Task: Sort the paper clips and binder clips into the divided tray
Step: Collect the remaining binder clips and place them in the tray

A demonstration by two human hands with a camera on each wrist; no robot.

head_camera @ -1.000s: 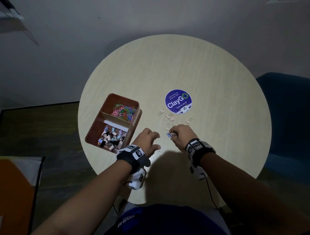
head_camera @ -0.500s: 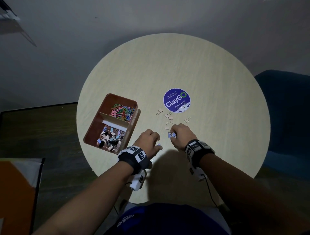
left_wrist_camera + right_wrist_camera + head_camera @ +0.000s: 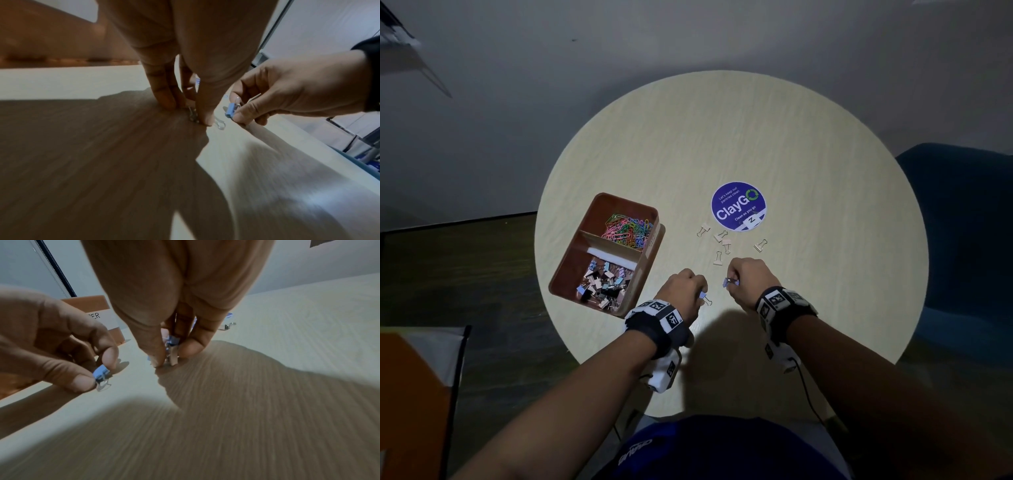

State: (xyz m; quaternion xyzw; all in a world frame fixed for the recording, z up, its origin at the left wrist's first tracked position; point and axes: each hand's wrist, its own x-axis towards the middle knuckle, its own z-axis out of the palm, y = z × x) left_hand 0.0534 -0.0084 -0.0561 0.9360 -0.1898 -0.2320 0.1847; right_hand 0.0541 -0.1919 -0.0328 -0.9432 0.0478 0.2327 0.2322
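Pinching a blue clip (image 3: 703, 297) between thumb and forefinger, the left hand (image 3: 681, 291) is held low over the table (image 3: 825, 308), its fingertips (image 3: 205, 120) touching the surface; the clip's wire handle (image 3: 220, 125) lies flat there. The grip looks set for a lift toward the tray (image 3: 640, 274) just to the left. The right hand (image 3: 750, 279) is likewise closed on clips: a blue one (image 3: 730, 281) is pinched, and in the right wrist view a pale one (image 3: 173, 358) is seen gathered with it, so several appear to be collected before one trip.

Beyond the hands, five pale binder clips (image 3: 722, 245) are left loose on the table, near the round sticker (image 3: 738, 205). The tray is set at the left edge, within reach. Its near compartment is filled with binder clips (image 3: 602, 284), its far compartment with coloured paper clips (image 3: 628, 228), the divider (image 3: 613, 241) between them. No loose paper clips are seen, so the work is judged nearly complete.
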